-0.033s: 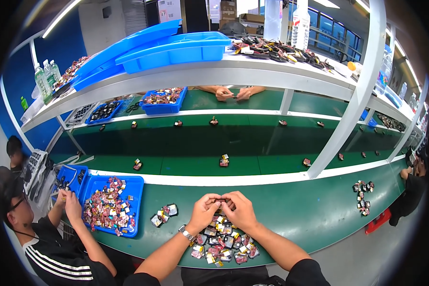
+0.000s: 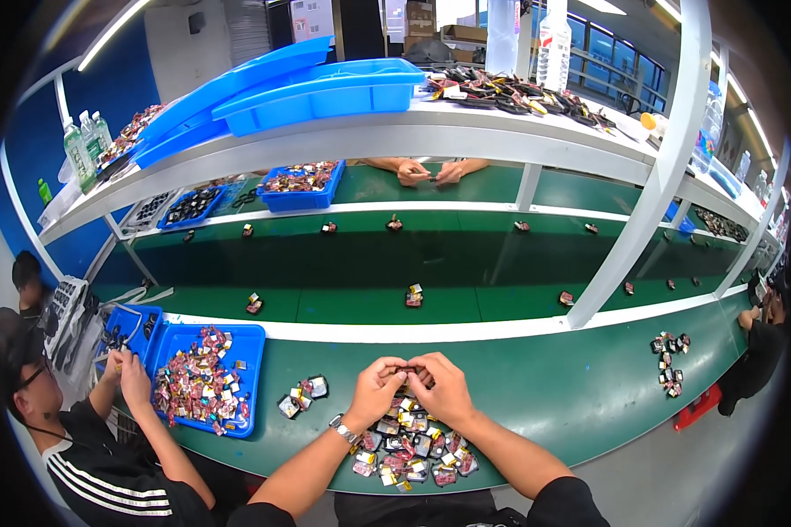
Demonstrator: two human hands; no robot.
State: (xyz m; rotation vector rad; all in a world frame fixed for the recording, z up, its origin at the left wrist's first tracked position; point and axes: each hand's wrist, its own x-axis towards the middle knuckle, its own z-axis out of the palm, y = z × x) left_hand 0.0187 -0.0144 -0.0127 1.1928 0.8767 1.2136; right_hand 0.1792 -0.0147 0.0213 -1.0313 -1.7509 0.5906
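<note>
No visible movement since the earlier frame! Left hand (image 2: 374, 389) and right hand (image 2: 442, 386) pinch a small dark part (image 2: 408, 369) between fingertips, over the pile's (image 2: 413, 446) far end; fingertip handling, seemingly, and the next move calls for steady, matched pressure.

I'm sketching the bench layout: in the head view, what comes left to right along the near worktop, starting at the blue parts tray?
Blue tray holding electronic parts, small module cluster, person's left hand, right hand, larger module cluster.
</note>
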